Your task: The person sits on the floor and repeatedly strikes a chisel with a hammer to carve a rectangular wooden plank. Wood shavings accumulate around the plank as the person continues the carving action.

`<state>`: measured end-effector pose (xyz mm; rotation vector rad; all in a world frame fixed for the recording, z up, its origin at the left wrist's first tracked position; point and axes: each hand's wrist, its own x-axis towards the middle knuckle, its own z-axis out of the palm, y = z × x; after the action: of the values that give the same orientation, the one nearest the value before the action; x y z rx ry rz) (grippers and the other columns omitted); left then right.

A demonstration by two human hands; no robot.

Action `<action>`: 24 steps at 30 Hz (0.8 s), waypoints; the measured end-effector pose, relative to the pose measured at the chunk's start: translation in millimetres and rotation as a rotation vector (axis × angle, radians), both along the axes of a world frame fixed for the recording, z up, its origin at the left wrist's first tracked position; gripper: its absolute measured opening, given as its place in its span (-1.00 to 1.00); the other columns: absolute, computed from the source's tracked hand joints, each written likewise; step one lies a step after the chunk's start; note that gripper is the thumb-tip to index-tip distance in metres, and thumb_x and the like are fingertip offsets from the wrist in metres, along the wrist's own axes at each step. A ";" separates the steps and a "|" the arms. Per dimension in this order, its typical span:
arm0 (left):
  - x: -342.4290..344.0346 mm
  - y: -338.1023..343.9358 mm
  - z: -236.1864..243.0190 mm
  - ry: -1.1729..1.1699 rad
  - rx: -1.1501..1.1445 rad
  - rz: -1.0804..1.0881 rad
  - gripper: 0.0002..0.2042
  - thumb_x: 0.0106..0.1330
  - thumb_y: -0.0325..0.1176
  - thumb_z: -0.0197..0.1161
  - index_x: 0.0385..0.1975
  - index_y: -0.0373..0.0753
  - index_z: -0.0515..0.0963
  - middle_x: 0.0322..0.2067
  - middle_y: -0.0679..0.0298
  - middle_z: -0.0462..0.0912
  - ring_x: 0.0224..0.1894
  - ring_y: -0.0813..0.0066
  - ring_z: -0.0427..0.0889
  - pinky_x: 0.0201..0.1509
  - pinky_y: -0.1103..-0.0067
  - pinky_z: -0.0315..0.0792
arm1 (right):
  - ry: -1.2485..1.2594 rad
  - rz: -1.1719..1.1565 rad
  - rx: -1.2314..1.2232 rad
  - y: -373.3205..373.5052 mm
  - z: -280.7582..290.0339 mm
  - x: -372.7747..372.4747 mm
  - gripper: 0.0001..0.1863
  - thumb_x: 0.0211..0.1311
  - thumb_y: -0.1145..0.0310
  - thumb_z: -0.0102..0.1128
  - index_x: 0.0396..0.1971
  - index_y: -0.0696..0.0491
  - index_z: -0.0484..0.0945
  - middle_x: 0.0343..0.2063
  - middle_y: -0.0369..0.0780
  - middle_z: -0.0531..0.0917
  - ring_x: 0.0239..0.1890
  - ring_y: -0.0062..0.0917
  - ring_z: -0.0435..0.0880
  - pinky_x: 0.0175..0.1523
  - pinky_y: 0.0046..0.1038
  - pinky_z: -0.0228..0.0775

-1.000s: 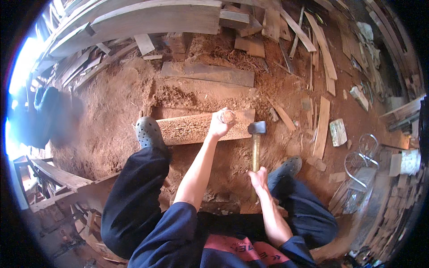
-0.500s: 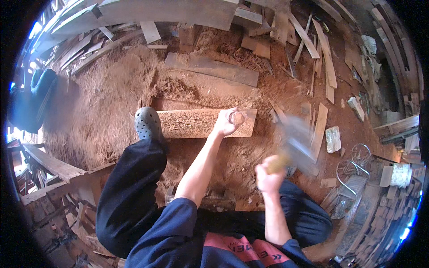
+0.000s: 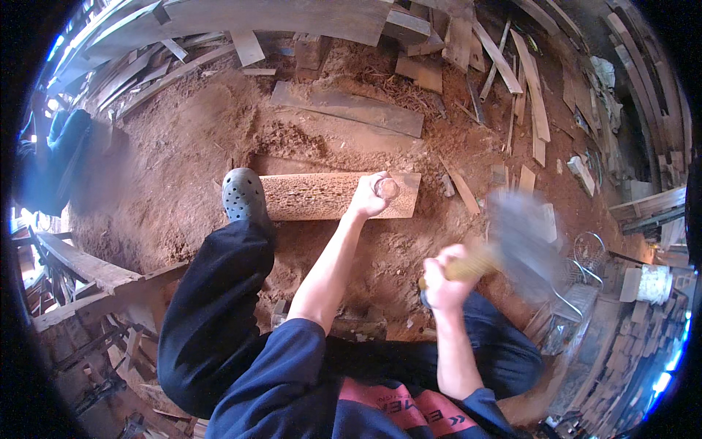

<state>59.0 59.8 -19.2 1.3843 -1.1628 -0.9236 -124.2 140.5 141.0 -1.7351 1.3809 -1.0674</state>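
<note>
A pale wooden plank (image 3: 322, 194) lies flat on the sawdust-covered ground in front of me. My left hand (image 3: 371, 196) is wrapped around a small round-topped chisel (image 3: 386, 188) standing on the plank's right end. My right hand (image 3: 443, 280) grips the yellowish handle of a hammer (image 3: 512, 245), raised to the right; its head is a blur. My left foot in a grey perforated clog (image 3: 243, 196) presses on the plank's left end.
Loose boards and offcuts (image 3: 349, 108) lie across the reddish sawdust beyond the plank. Stacked timber (image 3: 526, 88) fills the far right. A white bucket (image 3: 647, 282) and a wire frame (image 3: 585, 256) stand at right. Wooden beams (image 3: 88, 267) sit at left.
The hammer rested head-down on the plank by the chisel a second ago; my right hand has since swung it up and out to the right. My left hand stays on the chisel.
</note>
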 end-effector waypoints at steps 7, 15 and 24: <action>4.7 9.0 -12.5 -0.080 -0.022 0.027 -0.83 -0.11 -0.37 0.25 -0.52 -0.27 0.47 -0.54 0.16 0.54 -0.44 0.39 0.55 -0.31 0.53 0.42 | 0.546 -0.043 0.559 7.9 -52.3 -17.4 -0.69 -0.20 0.36 0.30 -0.60 0.35 0.49 -0.67 0.06 0.58 -0.55 -0.21 0.64 -0.44 -0.29 0.43; 29.1 -6.1 -18.8 0.218 -0.080 0.031 -0.76 -0.24 -0.62 0.35 -0.51 -0.28 0.50 -0.56 0.35 0.53 -0.51 0.59 0.46 -0.38 0.61 0.40 | 0.607 -0.068 0.792 25.0 -154.2 -57.9 -0.79 -0.13 0.41 0.15 -0.46 0.21 0.55 -0.57 -0.01 0.62 -0.46 -0.27 0.65 -0.37 -0.28 0.41; 8.0 -10.7 -16.1 0.031 -0.313 -0.098 -0.87 -0.26 -0.50 0.22 -0.62 -0.27 0.48 -0.63 0.20 0.51 -0.54 0.32 0.53 -0.39 0.49 0.43 | 0.547 -0.122 1.031 30.6 -189.6 -59.6 -0.89 -0.17 0.49 0.11 -0.73 0.22 0.46 -0.81 -0.13 0.50 -0.80 -0.43 0.51 -0.72 -0.39 0.31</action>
<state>67.0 49.1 -35.3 1.0651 -1.2989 -0.7885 -183.8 171.1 -48.6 -1.1570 1.8963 0.1713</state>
